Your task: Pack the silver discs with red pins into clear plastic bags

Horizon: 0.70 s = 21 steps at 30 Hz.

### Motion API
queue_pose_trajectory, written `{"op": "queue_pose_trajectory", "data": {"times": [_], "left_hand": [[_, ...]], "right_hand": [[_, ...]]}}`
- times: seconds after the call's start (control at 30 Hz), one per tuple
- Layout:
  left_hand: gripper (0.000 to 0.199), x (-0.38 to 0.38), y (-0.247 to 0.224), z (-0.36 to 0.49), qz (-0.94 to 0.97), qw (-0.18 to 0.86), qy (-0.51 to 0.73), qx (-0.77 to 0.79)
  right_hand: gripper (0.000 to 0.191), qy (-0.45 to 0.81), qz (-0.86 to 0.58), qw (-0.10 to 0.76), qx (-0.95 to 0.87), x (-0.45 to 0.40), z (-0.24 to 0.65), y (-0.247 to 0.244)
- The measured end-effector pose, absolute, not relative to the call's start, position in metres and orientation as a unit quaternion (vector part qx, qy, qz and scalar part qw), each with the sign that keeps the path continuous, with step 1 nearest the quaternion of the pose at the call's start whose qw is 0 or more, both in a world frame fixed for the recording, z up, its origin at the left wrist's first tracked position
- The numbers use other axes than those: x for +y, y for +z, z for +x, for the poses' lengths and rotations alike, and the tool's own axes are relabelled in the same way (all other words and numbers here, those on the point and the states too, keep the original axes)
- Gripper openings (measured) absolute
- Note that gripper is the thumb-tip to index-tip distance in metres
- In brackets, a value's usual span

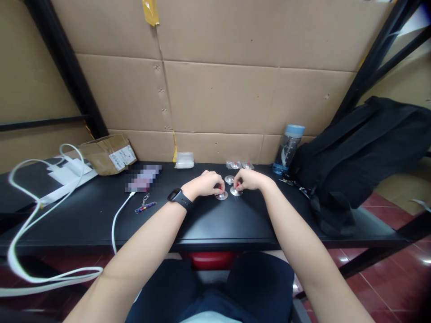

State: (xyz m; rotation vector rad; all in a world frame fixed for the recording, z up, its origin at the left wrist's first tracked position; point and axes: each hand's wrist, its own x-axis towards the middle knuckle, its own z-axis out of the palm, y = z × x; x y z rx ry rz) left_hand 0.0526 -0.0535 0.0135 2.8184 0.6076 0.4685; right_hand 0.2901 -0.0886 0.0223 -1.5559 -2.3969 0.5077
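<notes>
My left hand, below a wrist with a black watch, pinches the red middle part of a small round silver disc at the desk's centre. Just to the right, my right hand has its fingertips closed on the red part of a second silver disc. Both discs are at the desktop, side by side with a narrow gap. Between the hands and slightly farther back lies a third silver disc. Behind it are more discs in clear plastic wrap.
On the black desk, a clear bottle with a blue lid and a black backpack stand right. Leftward are a phone, a keychain, white cables, a power strip and a cardboard box. A clear packet sits behind.
</notes>
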Motion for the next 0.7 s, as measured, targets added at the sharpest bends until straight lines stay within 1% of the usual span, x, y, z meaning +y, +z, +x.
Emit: {"op": "queue_pose_trajectory", "data": {"times": [0.1, 0.2, 0.27, 0.33, 0.4, 0.53, 0.6, 0.7], "left_hand": [[0.013, -0.052, 0.014, 0.052, 0.954, 0.094, 0.174, 0.225], [0.022, -0.052, 0.012, 0.051, 0.956, 0.054, 0.165, 0.235], [0.021, -0.051, 0.011, 0.050, 0.953, 0.043, 0.179, 0.240], [0.019, -0.049, 0.009, 0.049, 0.942, 0.051, 0.212, 0.255], [0.019, -0.045, 0.007, 0.049, 0.923, 0.065, 0.255, 0.280], [0.019, -0.032, 0.004, 0.050, 0.868, 0.107, 0.364, 0.321], [0.017, -0.027, 0.003, 0.052, 0.843, 0.132, 0.413, 0.320], [0.016, -0.023, 0.000, 0.056, 0.826, 0.159, 0.450, 0.300]], "right_hand": [[0.008, 0.169, -0.545, 0.125, -0.812, -0.089, 0.290, 0.022], [0.014, 0.174, -0.556, 0.104, -0.806, -0.092, 0.289, 0.021], [0.018, 0.171, -0.553, 0.092, -0.810, -0.093, 0.288, 0.022], [0.018, 0.165, -0.529, 0.114, -0.825, -0.094, 0.285, 0.023], [0.015, 0.144, -0.499, 0.188, -0.834, -0.093, 0.281, 0.026], [0.009, 0.080, -0.466, 0.376, -0.797, -0.091, 0.269, 0.028], [0.010, 0.074, -0.458, 0.431, -0.774, -0.089, 0.263, 0.026], [0.010, 0.109, -0.451, 0.490, -0.738, -0.085, 0.253, 0.020]]}}
